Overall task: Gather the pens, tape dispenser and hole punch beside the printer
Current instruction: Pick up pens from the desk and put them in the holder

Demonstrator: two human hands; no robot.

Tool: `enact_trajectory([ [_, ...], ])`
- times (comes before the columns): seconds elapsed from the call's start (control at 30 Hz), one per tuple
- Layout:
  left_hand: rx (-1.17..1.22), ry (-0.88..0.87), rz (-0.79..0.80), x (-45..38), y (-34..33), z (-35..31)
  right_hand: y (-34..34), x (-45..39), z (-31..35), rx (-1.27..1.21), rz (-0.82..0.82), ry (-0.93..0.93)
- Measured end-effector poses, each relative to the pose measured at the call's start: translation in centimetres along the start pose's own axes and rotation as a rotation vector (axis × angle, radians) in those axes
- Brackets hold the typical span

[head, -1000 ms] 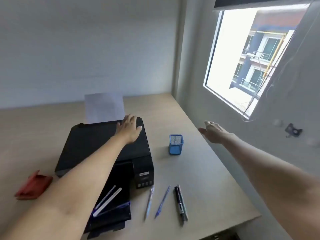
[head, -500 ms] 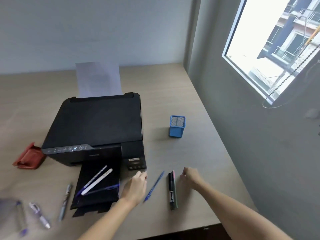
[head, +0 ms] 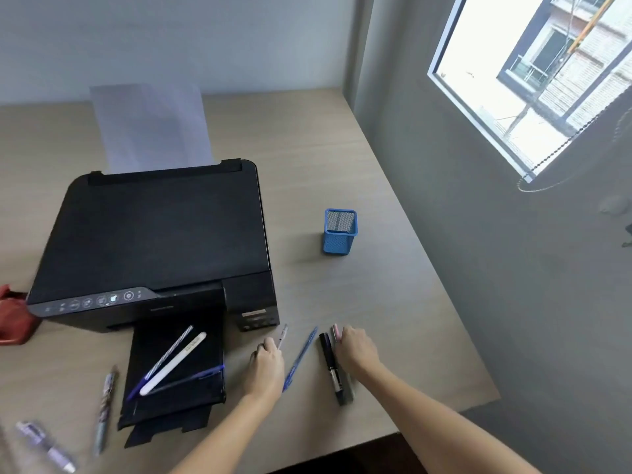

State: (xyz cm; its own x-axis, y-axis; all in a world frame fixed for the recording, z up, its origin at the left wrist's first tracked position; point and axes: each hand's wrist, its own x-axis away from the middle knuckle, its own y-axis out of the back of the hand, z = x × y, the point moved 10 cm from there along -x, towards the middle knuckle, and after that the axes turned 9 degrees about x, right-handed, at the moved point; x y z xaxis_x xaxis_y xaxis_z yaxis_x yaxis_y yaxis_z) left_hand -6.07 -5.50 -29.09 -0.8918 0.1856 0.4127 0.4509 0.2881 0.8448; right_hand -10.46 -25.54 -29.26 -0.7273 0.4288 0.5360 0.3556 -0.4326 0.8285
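Observation:
My left hand (head: 265,366) is curled around a clear pen (head: 282,334) just right of the black printer (head: 154,234); only the pen's tip shows past my fingers. My right hand (head: 355,350) closes over a grey pen with a pink end (head: 336,331) that lies on the desk. Between my hands lie a blue pen (head: 301,357) and a black marker (head: 330,360). Three pens (head: 174,364) rest on the printer's output tray. Two more pens (head: 106,405) (head: 44,446) lie at the front left, blurred. A red object (head: 13,319) sits left of the printer.
A blue mesh pen cup (head: 339,230) stands upright right of the printer. A paper sheet (head: 150,128) sticks up from the printer's rear feed. The desk's front edge (head: 427,424) runs close under my forearms, and the wall with a window borders the right side.
My left hand has closed around the clear pen beside the printer. My right hand has slid forward onto the pink-ended pen. The view has shifted slightly left and closer.

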Motion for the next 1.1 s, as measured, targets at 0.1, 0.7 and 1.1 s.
enact_trajectory([
  [0.1,0.073,-0.077,0.001,0.1,-0.7,-1.3,-0.2,0.2,-0.5,-0.011,-0.004,-0.030],
  [0.7,-0.009,-0.106,0.121,-0.5,-2.4,-2.5,-2.4,1.8,-0.7,0.005,-0.016,0.059],
  [1.1,0.272,-0.203,0.167,-10.3,12.2,-17.2,17.1,-6.1,-1.6,-1.108,-0.251,0.006],
])
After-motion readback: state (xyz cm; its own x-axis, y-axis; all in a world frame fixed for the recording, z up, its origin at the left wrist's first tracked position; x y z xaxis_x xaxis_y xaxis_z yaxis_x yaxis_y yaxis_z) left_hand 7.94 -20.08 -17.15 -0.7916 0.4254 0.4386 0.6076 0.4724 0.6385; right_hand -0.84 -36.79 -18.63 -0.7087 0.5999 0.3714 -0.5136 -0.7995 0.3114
